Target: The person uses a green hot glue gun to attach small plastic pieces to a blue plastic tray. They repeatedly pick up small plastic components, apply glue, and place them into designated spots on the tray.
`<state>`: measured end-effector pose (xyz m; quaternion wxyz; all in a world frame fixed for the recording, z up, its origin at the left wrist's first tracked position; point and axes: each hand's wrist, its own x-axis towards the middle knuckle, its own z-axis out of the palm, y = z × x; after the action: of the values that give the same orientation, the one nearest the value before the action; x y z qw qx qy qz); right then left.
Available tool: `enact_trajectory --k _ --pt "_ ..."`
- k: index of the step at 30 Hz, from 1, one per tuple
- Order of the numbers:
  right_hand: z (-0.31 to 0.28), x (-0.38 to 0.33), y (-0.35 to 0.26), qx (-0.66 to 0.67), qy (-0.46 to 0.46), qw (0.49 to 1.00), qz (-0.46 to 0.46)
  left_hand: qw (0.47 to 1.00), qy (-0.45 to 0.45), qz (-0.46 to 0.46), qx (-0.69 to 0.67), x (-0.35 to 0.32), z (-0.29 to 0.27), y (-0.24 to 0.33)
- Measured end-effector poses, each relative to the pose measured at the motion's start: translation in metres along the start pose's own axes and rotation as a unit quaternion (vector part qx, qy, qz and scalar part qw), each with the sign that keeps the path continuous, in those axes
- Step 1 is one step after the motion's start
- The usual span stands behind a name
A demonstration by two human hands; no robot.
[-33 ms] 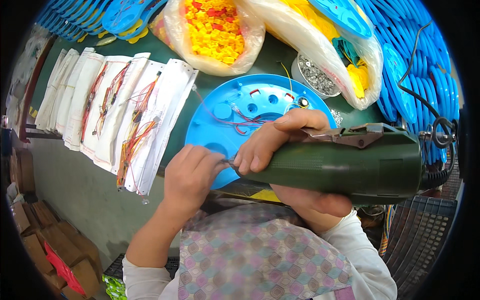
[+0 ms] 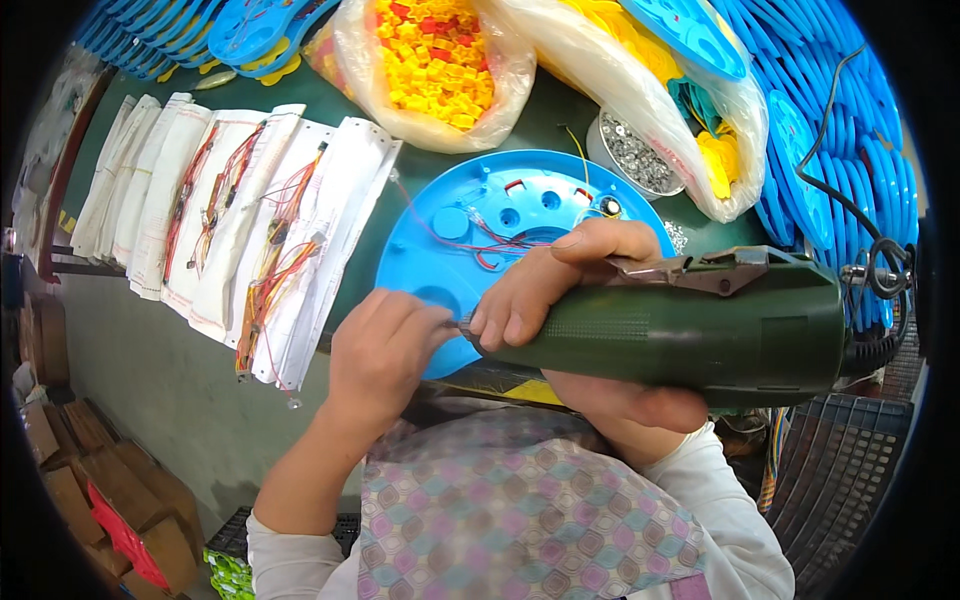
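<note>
My right hand (image 2: 525, 295) is wrapped round a dark green electric screwdriver (image 2: 690, 340), which lies level with its tip toward the left. At that tip, the fingers of my left hand (image 2: 385, 345) are pinched together. Whatever they hold there is too small and covered to make out. Beneath both hands rests a round blue plastic shell (image 2: 415, 265), partly hidden by them and the tool. Thin red wires (image 2: 465, 245) run across its inside, and a small round black part (image 2: 610, 206) sits near its far right edge.
To the left lie white paper sheets (image 2: 345, 215) with wire harnesses (image 2: 270, 270). Beyond the shell are a bag of yellow and red pieces (image 2: 435, 70), a bowl of screws (image 2: 635, 160) and a bag of yellow parts (image 2: 715, 165). Blue shells are stacked (image 2: 845, 180) at right, beside a black cable (image 2: 835, 190).
The shell and the things on the table sit very slightly further right in the picture. Both hands and the screwdriver hold nearly the same pose.
</note>
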<state>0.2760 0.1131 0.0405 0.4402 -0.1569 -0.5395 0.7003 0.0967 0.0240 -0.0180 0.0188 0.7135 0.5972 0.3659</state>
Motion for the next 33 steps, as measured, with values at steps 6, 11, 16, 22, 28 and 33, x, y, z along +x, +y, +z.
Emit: enact_trajectory --k 6,11,16,22,28,33 --pt "0.011 0.003 0.009 -0.032 0.020 0.999 0.036 0.999 0.034 0.003 0.035 -0.014 -0.001 -0.012" --pt "0.001 0.013 0.051 0.001 -0.046 0.996 -0.082 0.996 0.075 -0.035 0.032 -0.027 0.001 -0.011" --pt "0.004 0.012 0.055 -0.050 -0.022 0.997 -0.052 0.998 0.027 -0.019 0.054 -0.036 0.004 -0.016" --pt "0.010 0.009 0.045 -0.103 0.011 0.994 0.028 0.998 0.026 -0.025 0.053 -0.037 0.006 -0.016" --pt "-0.005 0.013 0.058 -0.090 -0.060 0.994 -0.012 0.998 0.028 -0.026 0.051 -0.038 0.007 -0.015" --pt "-0.011 0.028 0.069 -0.056 -0.145 0.986 0.061 0.998 0.027 -0.028 0.051 -0.037 0.009 -0.013"
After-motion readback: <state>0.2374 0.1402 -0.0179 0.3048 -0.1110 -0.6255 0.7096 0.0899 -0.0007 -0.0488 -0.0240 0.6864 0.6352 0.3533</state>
